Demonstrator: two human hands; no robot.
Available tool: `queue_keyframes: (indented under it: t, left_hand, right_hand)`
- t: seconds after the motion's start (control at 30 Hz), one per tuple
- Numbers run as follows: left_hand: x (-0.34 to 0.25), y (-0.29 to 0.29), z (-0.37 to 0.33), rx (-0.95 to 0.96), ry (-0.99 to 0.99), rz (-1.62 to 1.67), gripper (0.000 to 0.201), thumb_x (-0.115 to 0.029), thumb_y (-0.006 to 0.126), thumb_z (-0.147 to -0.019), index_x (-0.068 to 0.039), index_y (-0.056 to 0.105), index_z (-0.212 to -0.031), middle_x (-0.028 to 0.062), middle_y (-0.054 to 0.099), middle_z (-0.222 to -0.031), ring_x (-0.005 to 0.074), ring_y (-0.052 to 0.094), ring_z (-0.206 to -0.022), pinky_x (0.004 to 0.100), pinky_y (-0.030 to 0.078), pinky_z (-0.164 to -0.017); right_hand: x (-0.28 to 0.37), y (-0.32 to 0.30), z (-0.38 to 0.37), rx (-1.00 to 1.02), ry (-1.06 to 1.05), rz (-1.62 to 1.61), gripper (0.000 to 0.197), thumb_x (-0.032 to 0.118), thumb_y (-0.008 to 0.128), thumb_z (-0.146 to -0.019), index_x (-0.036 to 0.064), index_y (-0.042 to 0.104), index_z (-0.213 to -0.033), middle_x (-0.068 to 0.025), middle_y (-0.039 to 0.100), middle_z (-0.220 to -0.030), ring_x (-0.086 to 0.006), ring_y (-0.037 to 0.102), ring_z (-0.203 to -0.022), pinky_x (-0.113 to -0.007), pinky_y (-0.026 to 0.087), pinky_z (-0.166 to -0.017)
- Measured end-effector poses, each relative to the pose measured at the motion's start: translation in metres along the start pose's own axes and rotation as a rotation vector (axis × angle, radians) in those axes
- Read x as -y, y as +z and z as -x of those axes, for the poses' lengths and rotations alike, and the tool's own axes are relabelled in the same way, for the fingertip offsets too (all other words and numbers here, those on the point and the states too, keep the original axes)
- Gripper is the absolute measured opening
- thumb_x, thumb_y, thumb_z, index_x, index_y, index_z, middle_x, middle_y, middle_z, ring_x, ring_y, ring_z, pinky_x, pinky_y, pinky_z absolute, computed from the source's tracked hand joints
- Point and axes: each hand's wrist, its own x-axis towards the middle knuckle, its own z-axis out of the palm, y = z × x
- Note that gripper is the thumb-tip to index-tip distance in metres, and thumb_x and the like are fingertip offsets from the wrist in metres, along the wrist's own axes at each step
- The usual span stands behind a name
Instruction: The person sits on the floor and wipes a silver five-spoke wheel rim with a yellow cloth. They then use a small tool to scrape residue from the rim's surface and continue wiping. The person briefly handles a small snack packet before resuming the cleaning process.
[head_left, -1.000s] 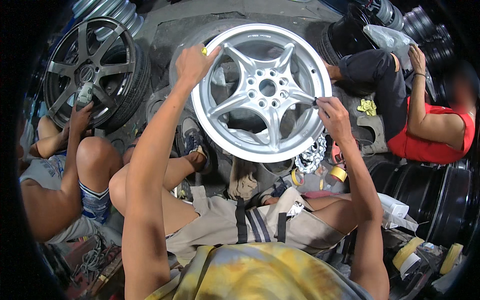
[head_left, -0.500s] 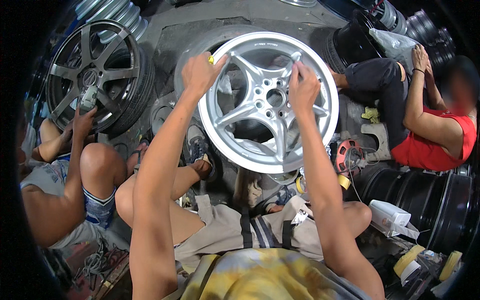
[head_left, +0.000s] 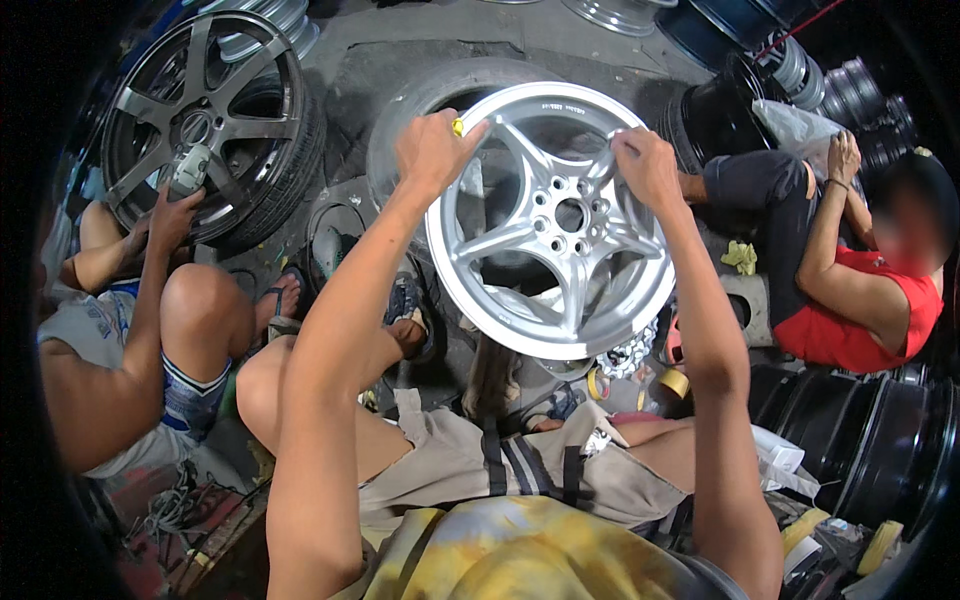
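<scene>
Grey top worn by co-worker (head_left: 100, 352) seated at 9 o'clock; pale handheld tool (head_left: 188, 170) held before dark wheel (head_left: 202, 130), 10 o'clock. Grey floor (head_left: 385, 25) seen toward 12 o'clock. At 1 o'clock, silver wheel (head_left: 549, 212) held, overlapping grey tyre (head_left: 398, 102): rim clamped in left hand (head_left: 432, 155); spoke end touched by right hand (head_left: 648, 168), fingertips bent, whether anything is pinched cannot be told. Translucent bag (head_left: 795, 130) at 2 o'clock, contents unclear. Black wheels (head_left: 830, 430) lined up at 4 o'clock.
</scene>
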Motion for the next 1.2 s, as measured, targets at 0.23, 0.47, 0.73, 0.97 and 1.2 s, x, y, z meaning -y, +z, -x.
queue_keyframes:
  t: [0.23,0.47,0.73,0.97,1.2]
  left_hand:
    - [0.000,-0.002,-0.002,0.032,-0.033,0.037,0.048,-0.051,0.071,-0.086,-0.003,0.072,-0.086,0.0220,0.071,-0.082,0.0413,0.070,-0.081,0.0497,0.055,-0.073]
    - [0.002,0.001,-0.001,0.050,-0.047,0.086,0.051,-0.053,0.071,-0.085,-0.002,0.072,-0.085,0.0215,0.072,-0.082,0.0420,0.070,-0.081,0.0499,0.055,-0.075]
    - [0.003,0.002,-0.002,0.053,-0.046,0.092,0.052,-0.053,0.071,-0.085,-0.001,0.073,-0.087,0.0219,0.072,-0.084,0.0406,0.071,-0.083,0.0495,0.055,-0.075]
    - [-0.001,-0.006,0.003,0.048,-0.038,0.094,0.052,-0.053,0.071,-0.086,-0.001,0.073,-0.087,0.0222,0.073,-0.086,0.0410,0.071,-0.084,0.0493,0.055,-0.076]
    - [0.002,-0.001,0.000,0.041,-0.031,0.120,0.054,-0.055,0.071,-0.086,-0.001,0.075,-0.089,0.0223,0.073,-0.086,0.0415,0.071,-0.083,0.0494,0.055,-0.077]
  right_hand:
    - [0.016,-0.019,-0.005,0.097,-0.166,0.034,0.015,0.009,0.069,-0.085,-0.0031,0.072,-0.093,-0.0170,0.068,-0.099,-0.0341,0.066,-0.094,-0.045,0.053,-0.084]
    - [0.012,-0.022,-0.015,0.331,-0.303,-0.008,0.014,0.006,0.068,-0.083,-0.0028,0.069,-0.093,-0.0161,0.067,-0.097,-0.0349,0.066,-0.094,-0.044,0.053,-0.085]
    - [0.013,-0.014,0.006,0.078,-0.214,0.091,0.015,0.009,0.068,-0.088,0.0005,0.075,-0.098,-0.0138,0.073,-0.102,-0.0331,0.064,-0.099,-0.041,0.051,-0.089]
    - [-0.014,0.005,-0.033,0.142,-0.171,0.295,0.018,0.013,0.066,-0.085,-0.0006,0.077,-0.089,-0.0168,0.074,-0.095,-0.0373,0.060,-0.088,-0.044,0.049,-0.084]
    - [0.017,-0.008,-0.020,0.238,-0.174,0.118,0.020,0.016,0.067,-0.087,-0.0012,0.076,-0.093,-0.0190,0.074,-0.099,-0.0392,0.067,-0.090,-0.044,0.050,-0.090]
